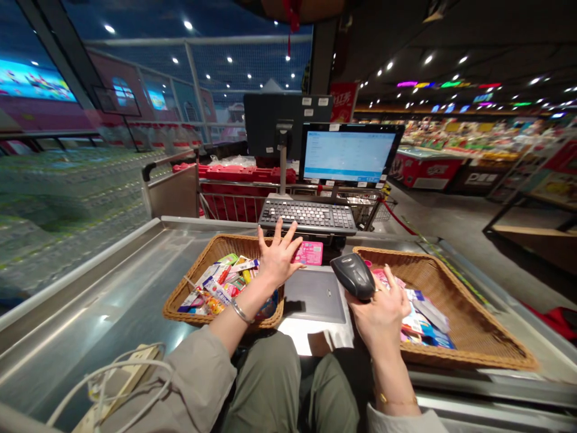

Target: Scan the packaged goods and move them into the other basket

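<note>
My right hand (pixel 383 310) is wrapped round a black barcode scanner (pixel 351 275), its head tilted to the left above the counter. With fingers spread, my left hand (pixel 278 257) reaches to the front edge of the black keyboard (pixel 311 214); I cannot tell whether it touches the keys. A pink flat package (pixel 311 253) lies just right of the left hand, behind a grey scale plate (pixel 315 294). Under my left forearm is a wicker basket (pixel 174 300) filled with small colourful packets. On the right, a larger wicker basket (pixel 487 328) holds several packets at its left end.
Behind the keyboard stand a lit monitor (pixel 347 154) and a dark screen back (pixel 265 120) on a post. White cables cross a power strip (pixel 130 373) at the lower left. A metal rim (pixel 90 270) borders the counter. A shopping cart (pixel 234 201) is beyond it.
</note>
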`<action>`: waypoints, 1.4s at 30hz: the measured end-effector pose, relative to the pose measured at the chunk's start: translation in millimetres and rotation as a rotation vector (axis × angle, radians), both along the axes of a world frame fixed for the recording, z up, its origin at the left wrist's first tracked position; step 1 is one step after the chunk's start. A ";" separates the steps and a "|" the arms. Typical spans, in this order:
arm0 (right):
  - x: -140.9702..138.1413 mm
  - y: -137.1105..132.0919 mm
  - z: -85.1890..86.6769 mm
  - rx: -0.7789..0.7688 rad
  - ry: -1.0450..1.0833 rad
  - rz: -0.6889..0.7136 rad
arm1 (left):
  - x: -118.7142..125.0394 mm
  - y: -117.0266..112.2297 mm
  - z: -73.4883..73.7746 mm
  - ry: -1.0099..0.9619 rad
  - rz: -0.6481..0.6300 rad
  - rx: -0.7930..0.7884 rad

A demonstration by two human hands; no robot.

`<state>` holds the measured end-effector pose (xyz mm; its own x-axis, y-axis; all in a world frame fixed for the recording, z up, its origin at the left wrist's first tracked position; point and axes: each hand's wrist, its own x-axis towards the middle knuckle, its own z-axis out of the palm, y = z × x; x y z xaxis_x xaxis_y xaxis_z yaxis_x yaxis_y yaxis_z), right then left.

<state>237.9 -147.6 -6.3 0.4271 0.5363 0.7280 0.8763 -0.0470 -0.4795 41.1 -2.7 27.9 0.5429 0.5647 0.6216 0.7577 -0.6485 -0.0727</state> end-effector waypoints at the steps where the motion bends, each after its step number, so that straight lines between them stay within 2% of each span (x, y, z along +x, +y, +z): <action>1: 1.6 -1.0 0.1 0.010 0.006 -0.012 | 2.0 -0.4 -0.1 -0.001 -0.003 0.001; 16: 33.9 -19.9 2.6 0.110 -0.020 -0.110 | 42.3 -11.9 7.0 0.036 -0.078 0.001; 25: 62.2 -32.7 -5.2 0.104 0.064 -0.225 | 71.5 -16.8 4.0 0.055 -0.156 0.001; 33: 79.2 -43.7 0.4 0.178 0.147 -0.335 | 97.7 -22.0 3.1 0.071 -0.226 0.003; 42: 109.0 -59.5 -6.7 0.198 0.177 -0.450 | 130.3 -28.5 -8.0 0.118 -0.360 -0.006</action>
